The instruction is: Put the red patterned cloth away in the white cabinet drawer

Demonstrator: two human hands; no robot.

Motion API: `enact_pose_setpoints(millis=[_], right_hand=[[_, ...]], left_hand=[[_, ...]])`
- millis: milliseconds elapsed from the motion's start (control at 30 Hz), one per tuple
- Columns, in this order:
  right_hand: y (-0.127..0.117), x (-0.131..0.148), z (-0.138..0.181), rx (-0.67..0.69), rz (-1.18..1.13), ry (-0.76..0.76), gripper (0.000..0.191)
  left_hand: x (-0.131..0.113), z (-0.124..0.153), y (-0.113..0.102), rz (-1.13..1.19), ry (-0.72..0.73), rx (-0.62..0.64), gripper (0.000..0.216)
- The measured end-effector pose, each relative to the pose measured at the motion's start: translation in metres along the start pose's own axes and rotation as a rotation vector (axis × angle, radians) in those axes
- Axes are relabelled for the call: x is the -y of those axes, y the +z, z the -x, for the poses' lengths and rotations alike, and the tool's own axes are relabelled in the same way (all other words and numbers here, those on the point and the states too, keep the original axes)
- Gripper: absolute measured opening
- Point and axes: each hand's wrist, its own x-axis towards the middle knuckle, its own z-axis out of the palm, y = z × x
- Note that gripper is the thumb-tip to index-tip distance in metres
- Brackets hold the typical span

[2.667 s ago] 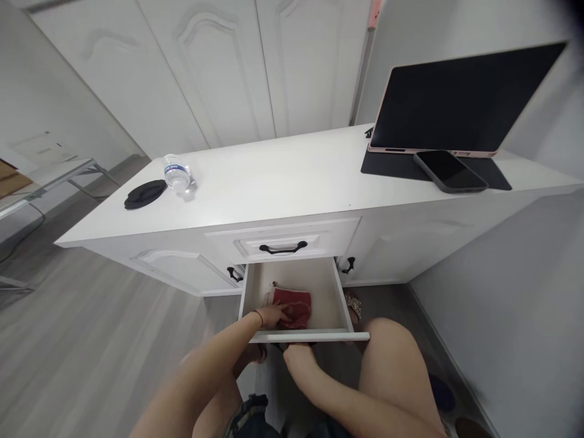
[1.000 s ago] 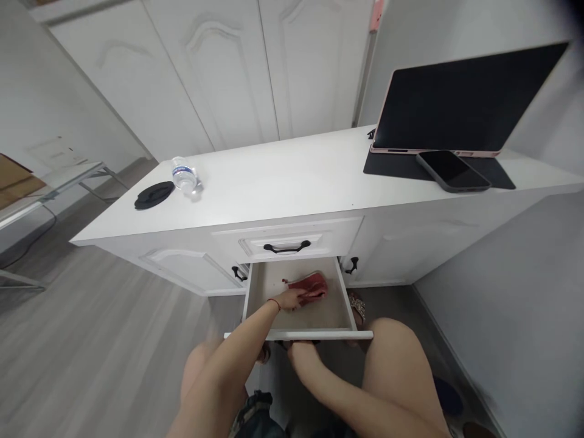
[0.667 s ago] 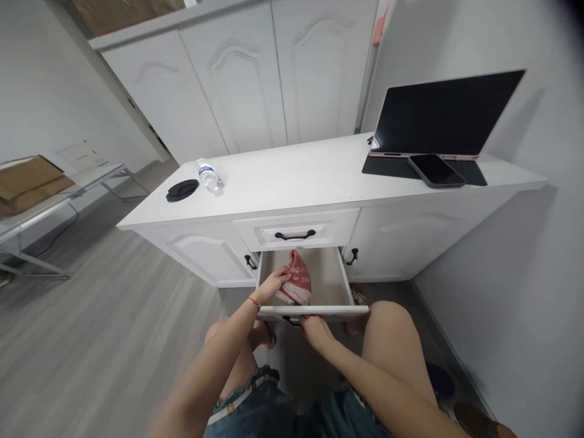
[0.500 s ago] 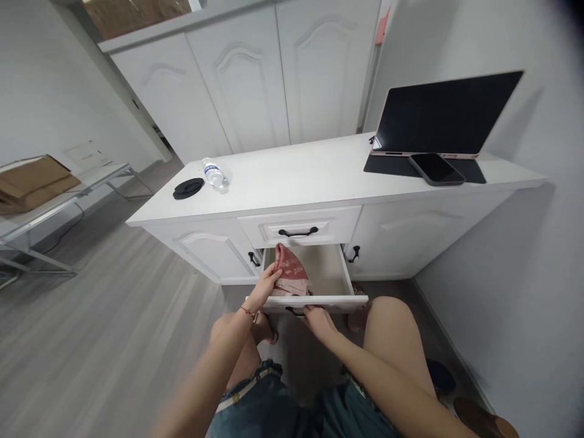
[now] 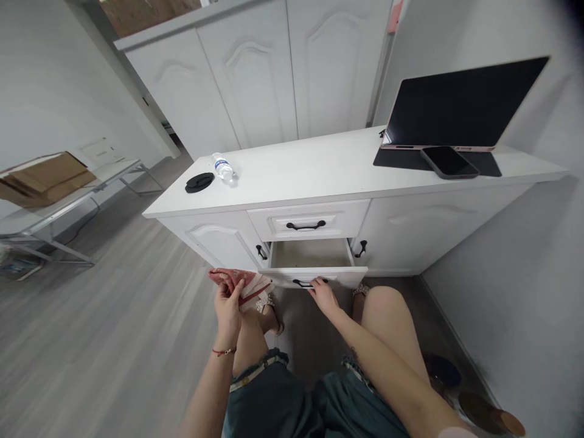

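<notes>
My left hand (image 5: 229,310) pinches a folded red and pale patterned cloth (image 5: 244,281), held outside the drawer on its left, above my foot. My right hand (image 5: 325,296) is at the lower drawer's front, its fingers curled over the black drawer handle (image 5: 303,283). That lower drawer (image 5: 274,277) is pulled partly out, and its pale inside shows. Right above it, the upper drawer (image 5: 328,213) is closed and has a matching black handle.
On the white cabinet top (image 5: 292,170) lie a clear plastic bottle (image 5: 224,169) and a black flat round object (image 5: 199,182). A dark-screened laptop or tablet (image 5: 460,106) and a phone (image 5: 449,162) are at the right. A cardboard box (image 5: 50,179) rests on a table at left.
My left hand has lifted the cloth out of the lower drawer and carried it to the left. The drawer has slid partway in, with my right hand still at its handle.
</notes>
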Motion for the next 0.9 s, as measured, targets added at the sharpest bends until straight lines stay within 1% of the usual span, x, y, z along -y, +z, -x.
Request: enact_pose_setpoints(millis=[100, 167, 200, 233, 267, 300, 367, 400, 467, 533, 600, 767, 900], right_hand=[[0.004, -0.001, -0.001, -0.031, -0.036, 0.018, 0.028], [0.006, -0.001, 0.0, -0.045, -0.06, 0.027, 0.031], [0.007, -0.001, 0.0, -0.05, -0.072, 0.03, 0.032], [0.009, -0.001, 0.0, -0.054, -0.085, 0.033, 0.033], [0.01, -0.002, 0.0, -0.057, -0.098, 0.036, 0.033], [0.011, -0.002, 0.001, -0.059, -0.112, 0.04, 0.034], [0.012, -0.003, 0.001, -0.061, -0.141, 0.046, 0.035], [0.013, -0.003, 0.001, -0.063, -0.155, 0.048, 0.036], [0.014, -0.004, 0.002, -0.066, -0.183, 0.052, 0.038], [0.014, -0.004, 0.002, -0.068, -0.211, 0.052, 0.042], [0.014, -0.005, 0.002, -0.067, -0.238, 0.051, 0.045], [0.013, -0.008, 0.004, -0.056, -0.278, 0.042, 0.052], [0.013, -0.014, 0.009, -0.071, -0.255, 0.027, 0.058]], left_hand=[[0.007, -0.006, -0.001, -0.32, 0.114, -0.087, 0.023], [0.015, -0.008, 0.008, -0.501, 0.235, -0.118, 0.023], [0.02, -0.008, 0.015, -0.57, 0.288, -0.109, 0.02], [0.026, -0.008, 0.024, -0.63, 0.323, -0.079, 0.015], [0.034, -0.007, 0.034, -0.686, 0.34, -0.022, 0.009], [0.043, -0.005, 0.045, -0.738, 0.333, 0.063, 0.006], [0.062, -0.001, 0.065, -0.826, 0.278, 0.255, 0.021], [0.071, 0.002, 0.075, -0.874, 0.251, 0.327, 0.028], [0.086, 0.007, 0.089, -0.977, 0.225, 0.413, 0.035], [0.095, 0.012, 0.1, -1.055, 0.233, 0.453, 0.035], [0.097, 0.016, 0.106, -1.096, 0.251, 0.492, 0.031], [0.093, 0.026, 0.119, -1.166, 0.27, 0.545, 0.018], [0.094, 0.035, 0.131, -1.213, 0.303, 0.618, 0.017]])
